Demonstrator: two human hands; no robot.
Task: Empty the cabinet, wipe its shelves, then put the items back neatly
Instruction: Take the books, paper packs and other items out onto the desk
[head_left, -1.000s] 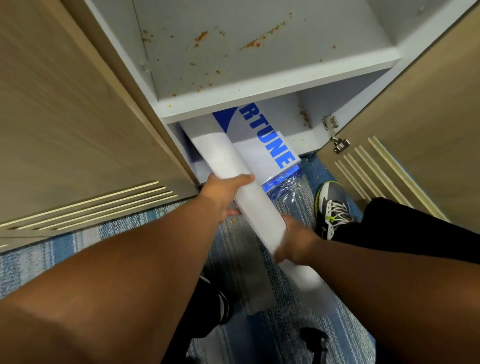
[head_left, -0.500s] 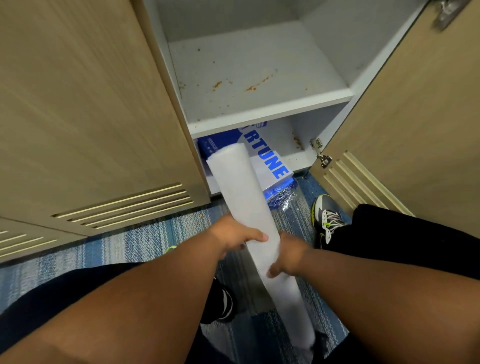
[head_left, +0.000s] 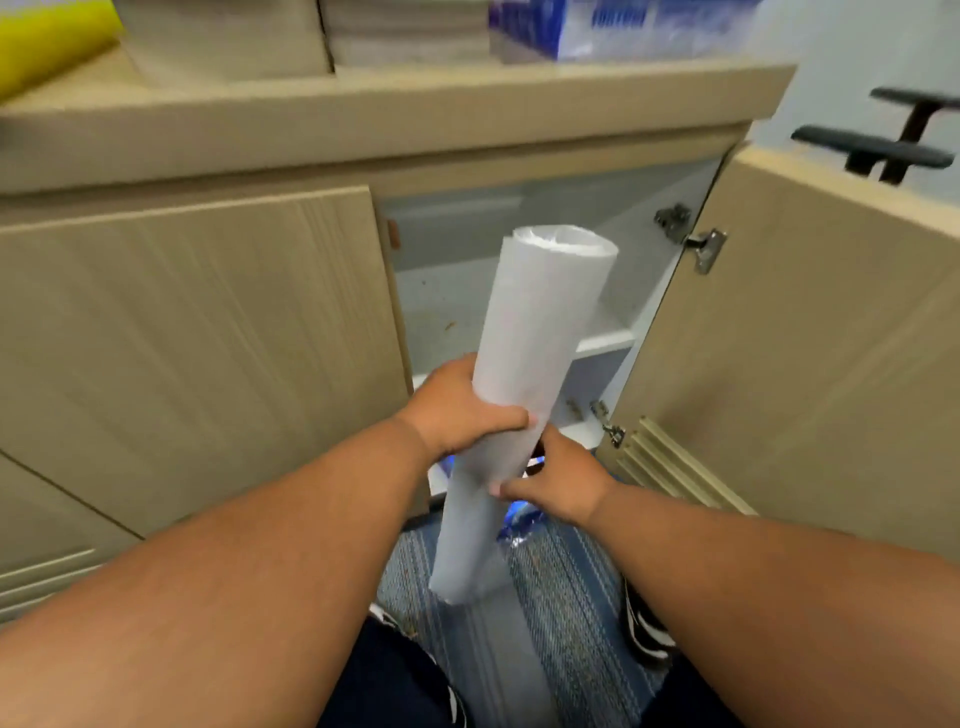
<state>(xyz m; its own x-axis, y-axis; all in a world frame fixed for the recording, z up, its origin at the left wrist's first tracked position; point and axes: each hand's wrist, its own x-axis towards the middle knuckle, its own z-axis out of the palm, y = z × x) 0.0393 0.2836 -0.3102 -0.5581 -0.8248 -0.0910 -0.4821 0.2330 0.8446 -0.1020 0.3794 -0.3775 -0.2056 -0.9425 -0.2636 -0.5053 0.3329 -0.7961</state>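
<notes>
A long white paper roll (head_left: 535, 338) stands nearly upright in front of the open cabinet (head_left: 467, 291), its top end level with the upper compartment. My left hand (head_left: 462, 410) grips the roll around its middle. My right hand (head_left: 561, 486) holds it just below, fingers wrapped round it from the right. The white upper shelf (head_left: 605, 340) shows orange-brown specks. A blue and clear plastic package (head_left: 519, 525) peeks out at the cabinet's foot, mostly hidden behind the roll and my hands.
The right cabinet door (head_left: 810, 353) stands open; the left door (head_left: 197, 353) is closed. On the countertop (head_left: 395, 114) sit a yellow item (head_left: 47, 41), white stacks (head_left: 322, 31) and a blue-white pack (head_left: 613, 26). Blue striped carpet (head_left: 566, 603) underfoot; black chair armrests (head_left: 878, 145) at right.
The roll has come out of the lower compartment and tipped up to near vertical, held in both hands. My view has risen from the lower shelves to the countertop.
</notes>
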